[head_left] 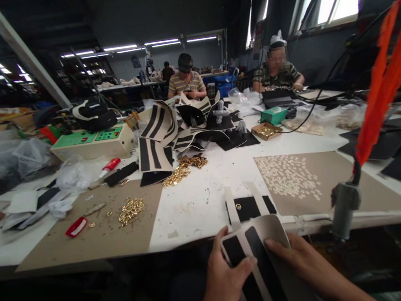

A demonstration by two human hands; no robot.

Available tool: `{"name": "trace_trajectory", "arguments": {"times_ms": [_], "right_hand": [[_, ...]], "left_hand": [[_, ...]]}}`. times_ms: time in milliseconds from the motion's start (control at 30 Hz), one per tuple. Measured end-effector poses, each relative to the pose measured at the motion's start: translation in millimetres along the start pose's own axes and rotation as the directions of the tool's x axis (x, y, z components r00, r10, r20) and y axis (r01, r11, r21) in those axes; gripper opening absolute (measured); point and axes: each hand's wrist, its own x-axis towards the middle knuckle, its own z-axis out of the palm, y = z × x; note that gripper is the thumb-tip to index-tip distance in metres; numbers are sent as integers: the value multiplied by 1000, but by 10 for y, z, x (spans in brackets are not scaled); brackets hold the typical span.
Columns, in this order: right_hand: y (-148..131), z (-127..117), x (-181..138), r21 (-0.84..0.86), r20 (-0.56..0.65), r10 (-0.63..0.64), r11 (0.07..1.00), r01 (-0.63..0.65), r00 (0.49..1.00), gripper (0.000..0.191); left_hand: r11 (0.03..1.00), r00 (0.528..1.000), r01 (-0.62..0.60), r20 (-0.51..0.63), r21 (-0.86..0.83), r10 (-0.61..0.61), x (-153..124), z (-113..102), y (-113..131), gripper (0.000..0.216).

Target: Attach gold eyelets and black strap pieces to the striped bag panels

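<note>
striped panel [266, 267], lower end beyond the picture's edge

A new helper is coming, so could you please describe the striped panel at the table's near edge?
From the white table, go to its near edge. There the left hand and right hand hold a pale panel with two dark stripes. Similar striped panels lie heaped farther back; this one is apart, in hand.

The striped panel [254, 243] has a matt, smooth cream face, cloth or leather-like, with dull black bands, while the small rings [131, 211] are glossy, gold-toned metal. The brown sheet [86, 245] beneath them looks like matt paperboard, and the bags [36, 157] are crinkled, translucent plastic with a light sheen. The orange strip [369, 130] looks rough and fibrous, like cloth.
</note>
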Motion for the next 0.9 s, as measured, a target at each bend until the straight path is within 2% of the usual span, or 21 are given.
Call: {"name": "trace_trajectory", "arguments": {"times_ms": [67,133,267,400,567,900], "right_hand": [[-12,10,138,-1,-34,17,1000,-17,999,53],[-57,-6,306,-69,-86,4,998,-10,996,51],[-176,-90,710,-375,-185,-119,926,42,976,35],[-204,-144,1033,-609,-234,-149,793,-25,961,29],[-119,-174,1163,-680,-238,-113,729,-83,965,28],[-98,-227,1249,-677,-237,-116,732,-79,964,28]], "left_hand": [[1000,998,23,55,-16,-23,202,39,57,46],[998,997,52,53,24,-53,429,58,109,29],[985,989,137,36,101,-141,904,15,165,23],[972,983,160,60,175,-172,1249,-49,180,20],[955,980,151,84,256,-178,1414,-54,169,17],[954,982,131,95,271,-162,1485,-43,87,18]]}}
